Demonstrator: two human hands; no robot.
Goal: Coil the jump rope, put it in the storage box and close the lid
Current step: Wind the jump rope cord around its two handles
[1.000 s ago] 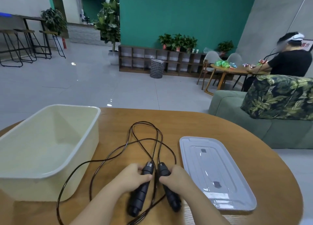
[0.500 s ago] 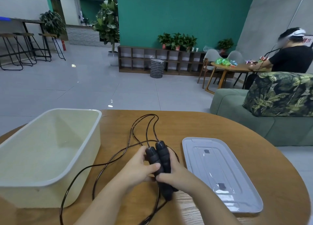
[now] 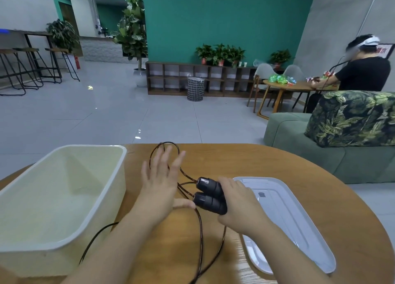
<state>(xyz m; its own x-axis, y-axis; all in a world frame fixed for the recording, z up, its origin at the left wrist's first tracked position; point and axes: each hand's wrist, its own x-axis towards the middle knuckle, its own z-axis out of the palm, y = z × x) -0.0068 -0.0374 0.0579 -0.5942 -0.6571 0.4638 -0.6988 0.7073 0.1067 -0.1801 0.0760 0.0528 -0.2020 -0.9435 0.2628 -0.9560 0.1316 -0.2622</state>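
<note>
On the table (image 3: 277,166), both rope handles (image 3: 210,195) are gripped by the right hand (image 3: 241,206); left hand (image 3: 160,189) fingers are spread wide.

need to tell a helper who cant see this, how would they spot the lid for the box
Start at the round wooden table in the foreground. The open cream storage box sits on its left side; the lid lies flat on the right side, just beyond the right hand holding the black rope handles. It is the only flat, pale translucent grey, rounded-rectangle panel there.
</note>
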